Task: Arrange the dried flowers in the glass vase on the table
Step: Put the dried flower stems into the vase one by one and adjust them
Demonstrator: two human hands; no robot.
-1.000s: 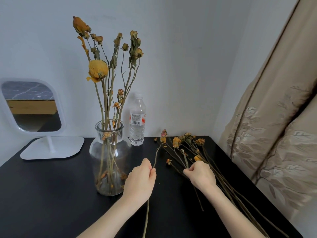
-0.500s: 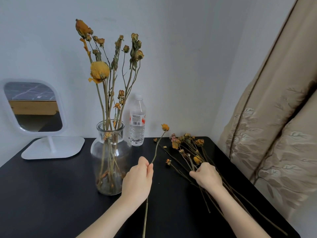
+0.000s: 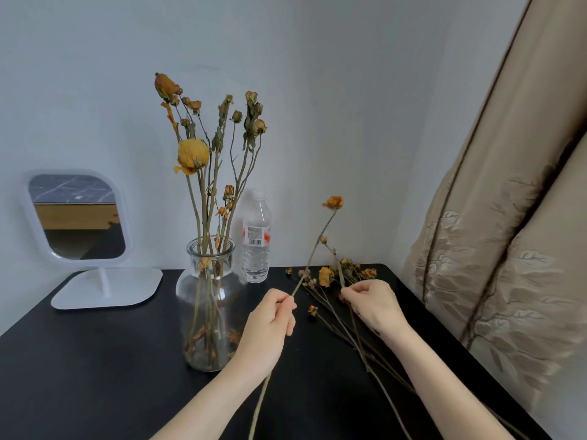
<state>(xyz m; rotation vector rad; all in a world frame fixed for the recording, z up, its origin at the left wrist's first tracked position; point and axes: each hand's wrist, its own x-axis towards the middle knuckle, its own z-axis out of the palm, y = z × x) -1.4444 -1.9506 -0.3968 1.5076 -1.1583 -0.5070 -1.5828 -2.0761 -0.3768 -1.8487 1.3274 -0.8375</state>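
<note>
A clear glass vase [image 3: 211, 315] stands on the black table [image 3: 95, 360] with several dried yellow flowers [image 3: 193, 154] upright in it. Just right of the vase, my left hand [image 3: 270, 325] pinches a long dried stem [image 3: 313, 252] whose orange bud points up and to the right. My right hand [image 3: 373, 303] pinches a second stem [image 3: 340, 271] above the loose pile of dried flowers [image 3: 330, 276] lying on the table's right side.
A plastic water bottle [image 3: 256, 239] stands behind the vase against the wall. A white stand mirror [image 3: 79, 217] sits at the far left. A beige curtain [image 3: 508, 249] hangs along the table's right edge.
My left hand has raised its stem off the table so the bud now points upward. My right hand has lifted a stem from the pile.
</note>
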